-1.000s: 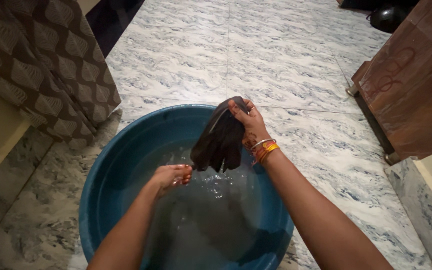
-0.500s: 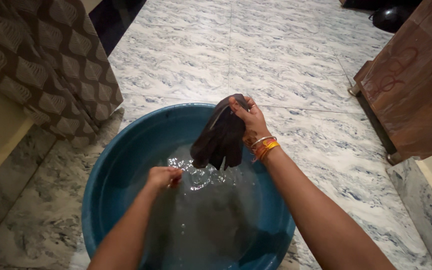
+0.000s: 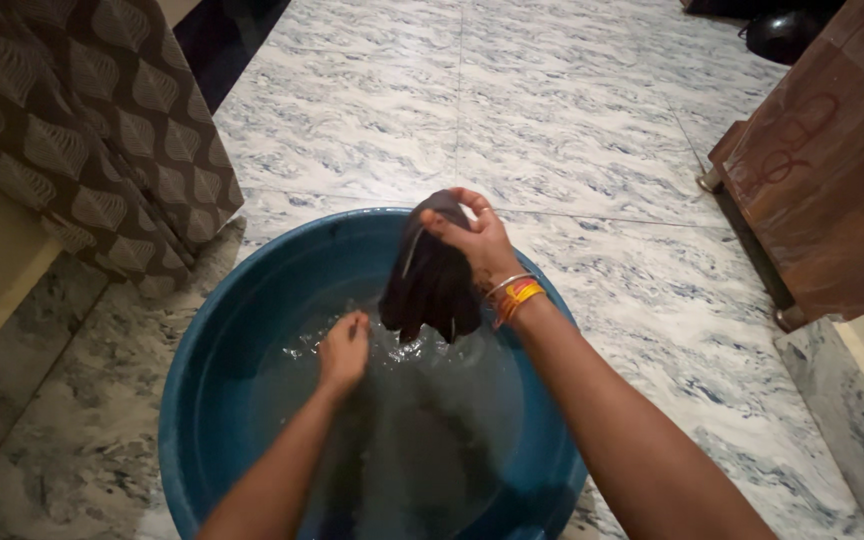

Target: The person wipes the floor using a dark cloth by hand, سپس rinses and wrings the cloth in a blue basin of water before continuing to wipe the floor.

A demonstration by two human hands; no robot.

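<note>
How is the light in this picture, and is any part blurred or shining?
Head view: dim, warm light; the water glints with small splashes near the left hand; the dark wet cloth in the right hand shows little detail; edges slightly soft.

Right hand is gripping a dark wet cloth bunched above the water in a blue tub on a marbled tile floor, while left hand is dipping into the water just beside the cloth's hanging end.
</note>
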